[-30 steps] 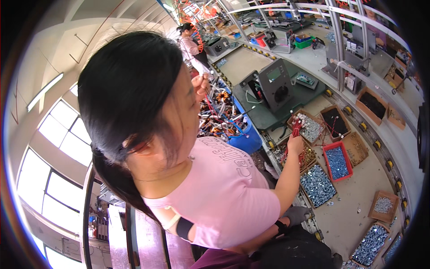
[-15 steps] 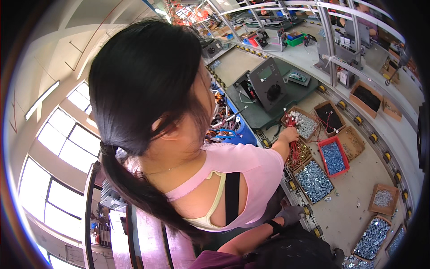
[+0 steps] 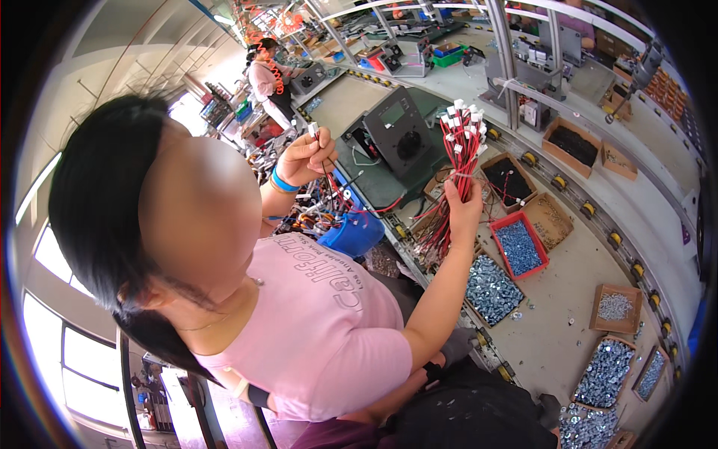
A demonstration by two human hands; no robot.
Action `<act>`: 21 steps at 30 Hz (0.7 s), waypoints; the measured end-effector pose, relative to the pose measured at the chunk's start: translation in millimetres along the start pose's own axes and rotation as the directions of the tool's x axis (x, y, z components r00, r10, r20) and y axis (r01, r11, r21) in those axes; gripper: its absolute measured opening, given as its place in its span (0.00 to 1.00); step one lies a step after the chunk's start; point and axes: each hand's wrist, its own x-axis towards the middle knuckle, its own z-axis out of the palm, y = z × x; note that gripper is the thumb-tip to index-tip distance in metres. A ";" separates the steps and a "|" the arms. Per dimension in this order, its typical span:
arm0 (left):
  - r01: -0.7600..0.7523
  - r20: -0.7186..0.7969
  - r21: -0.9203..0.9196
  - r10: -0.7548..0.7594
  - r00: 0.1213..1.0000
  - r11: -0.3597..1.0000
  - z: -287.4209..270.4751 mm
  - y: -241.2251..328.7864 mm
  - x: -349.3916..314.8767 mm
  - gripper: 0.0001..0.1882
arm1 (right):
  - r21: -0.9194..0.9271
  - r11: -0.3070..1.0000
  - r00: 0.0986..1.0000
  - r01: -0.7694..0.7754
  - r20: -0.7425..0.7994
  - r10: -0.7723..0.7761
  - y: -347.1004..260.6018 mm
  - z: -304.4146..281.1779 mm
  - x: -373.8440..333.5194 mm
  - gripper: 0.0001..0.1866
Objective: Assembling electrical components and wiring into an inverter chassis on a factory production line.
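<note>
My left hand (image 3: 458,345), in a grey glove with a dark band at the wrist, rests by the workbench's near edge. It is partly hidden behind a co-worker's arm; its fingers look loosely extended, with nothing visible in them. Low in the picture, my right hand (image 3: 550,411), also gloved, shows only in part beside my dark clothing, near a heap of bolts (image 3: 587,426); its fingers cannot be made out. The co-worker, in a pink shirt, holds a bundle of red and black wires (image 3: 465,142) with white connectors, and in the other hand a single wire (image 3: 314,132).
On the bench stand a red bin (image 3: 544,263) of small screws, a cardboard tray (image 3: 521,298) of bolts and a box (image 3: 531,191) of black parts. A dark panelled device (image 3: 394,127) stands on a green mat. A blue tub (image 3: 357,238) holds wires. Roller tracks line the bench.
The co-worker has turned toward me and lifted the wire bundle off the trays, with a single wire in the other hand. My view has shifted; my left hand still lies by the bench edge.
</note>
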 end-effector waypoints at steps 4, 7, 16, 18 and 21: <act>-0.029 -0.107 -0.066 0.022 0.994 0.997 -14.0 2.0 -3.5 0.17 | -0.108 0.994 0.997 -0.031 -0.071 0.024 -1.7 -4.2 6.0 0.09; 0.035 -0.036 -0.103 -0.039 0.999 0.994 -18.2 1.2 -10.4 0.18 | -0.157 0.988 0.991 0.008 -0.129 -0.028 -9.0 -2.1 14.9 0.08; 0.026 -0.043 -0.068 -0.029 0.999 0.997 -17.2 -3.4 -21.6 0.19 | -0.912 0.318 0.932 0.259 0.149 -0.331 -129.5 74.3 15.4 0.23; 0.022 0.001 -0.079 -0.022 1.000 0.997 -14.3 -6.8 -20.4 0.19 | -0.856 0.316 0.877 0.409 0.273 -0.395 -181.9 109.4 12.4 0.22; 0.053 0.044 -0.189 -0.046 0.998 0.981 -4.7 -19.7 -16.7 0.18 | -0.719 0.257 0.706 0.646 0.435 -0.558 -253.5 169.4 4.9 0.19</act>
